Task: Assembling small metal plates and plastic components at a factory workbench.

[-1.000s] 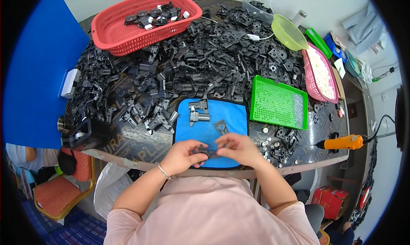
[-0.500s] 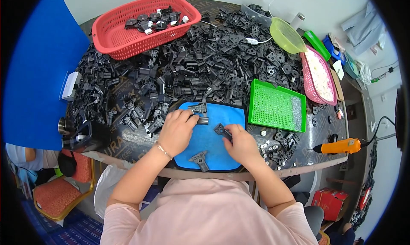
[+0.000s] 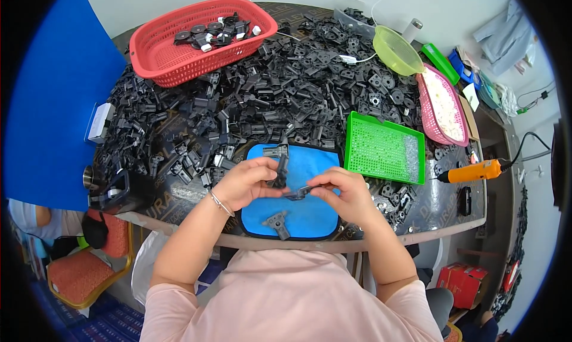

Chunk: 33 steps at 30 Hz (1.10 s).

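Note:
Above the blue mat (image 3: pixel 319 214), my left hand (image 3: pixel 247 181) is closed on a black plastic part with a tubular body (image 3: pixel 282 168), held upright between thumb and fingers. My right hand (image 3: pixel 345 194) pinches a flat black plastic plate (image 3: pixel 299 193), tilted nearly edge-on. The plate's left end meets the fingertips of my left hand, just below the tubular part; whether the two parts touch, I cannot tell. A black bracket (image 3: pixel 277 224) lies on the mat's near side. Another black part (image 3: pixel 273 151) rests at the mat's far edge, partly behind the held one.
Loose black parts (image 3: pixel 286 91) heap across the table behind the mat. A red basket (image 3: pixel 149 67) stands far left, a green tray (image 3: pixel 375 142) right of the mat. An orange electric screwdriver (image 3: pixel 473 172) lies at the right, near a pink basket (image 3: pixel 432 112).
My left hand has lifted the tubular part off the mat's far side and turned it upright. My right hand has brought the plate left and tilted it, so both hands now meet.

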Each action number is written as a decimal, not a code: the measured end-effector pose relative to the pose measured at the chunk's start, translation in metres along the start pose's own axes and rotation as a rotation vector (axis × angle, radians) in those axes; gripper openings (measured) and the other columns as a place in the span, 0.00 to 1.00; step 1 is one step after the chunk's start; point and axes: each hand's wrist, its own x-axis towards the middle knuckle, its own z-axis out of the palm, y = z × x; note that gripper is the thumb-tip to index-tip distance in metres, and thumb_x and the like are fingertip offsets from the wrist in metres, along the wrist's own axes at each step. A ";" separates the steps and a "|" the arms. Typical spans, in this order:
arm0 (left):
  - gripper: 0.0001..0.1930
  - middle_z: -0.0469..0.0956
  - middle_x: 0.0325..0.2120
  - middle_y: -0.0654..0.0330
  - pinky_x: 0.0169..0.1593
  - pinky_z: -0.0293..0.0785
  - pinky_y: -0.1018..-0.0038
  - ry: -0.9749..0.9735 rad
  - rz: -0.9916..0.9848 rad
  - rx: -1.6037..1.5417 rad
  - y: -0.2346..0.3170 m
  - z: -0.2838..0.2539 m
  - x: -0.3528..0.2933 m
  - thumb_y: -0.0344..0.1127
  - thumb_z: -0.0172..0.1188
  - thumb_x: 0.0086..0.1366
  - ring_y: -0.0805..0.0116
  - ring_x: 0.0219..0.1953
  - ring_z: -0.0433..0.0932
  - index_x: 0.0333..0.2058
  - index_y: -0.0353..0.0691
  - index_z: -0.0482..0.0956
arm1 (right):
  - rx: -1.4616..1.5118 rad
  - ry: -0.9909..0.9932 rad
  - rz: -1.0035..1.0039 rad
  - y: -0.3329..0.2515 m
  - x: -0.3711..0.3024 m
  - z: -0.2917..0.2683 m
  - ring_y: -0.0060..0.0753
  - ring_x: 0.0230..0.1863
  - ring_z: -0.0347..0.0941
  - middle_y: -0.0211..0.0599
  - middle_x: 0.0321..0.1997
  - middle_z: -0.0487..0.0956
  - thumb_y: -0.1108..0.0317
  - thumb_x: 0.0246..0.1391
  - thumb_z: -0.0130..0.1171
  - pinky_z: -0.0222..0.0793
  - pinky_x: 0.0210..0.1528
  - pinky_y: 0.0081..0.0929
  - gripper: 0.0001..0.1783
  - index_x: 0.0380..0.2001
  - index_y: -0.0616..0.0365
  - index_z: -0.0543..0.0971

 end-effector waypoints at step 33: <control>0.41 0.70 0.45 0.45 0.42 0.79 0.64 -0.072 -0.168 -0.061 -0.026 0.015 -0.002 0.64 0.43 0.64 0.50 0.37 0.80 0.56 0.25 0.58 | 0.346 -0.157 0.357 0.011 0.020 0.013 0.15 0.33 0.74 0.29 0.32 0.78 0.80 0.52 0.58 0.72 0.36 0.14 0.12 0.42 0.65 0.76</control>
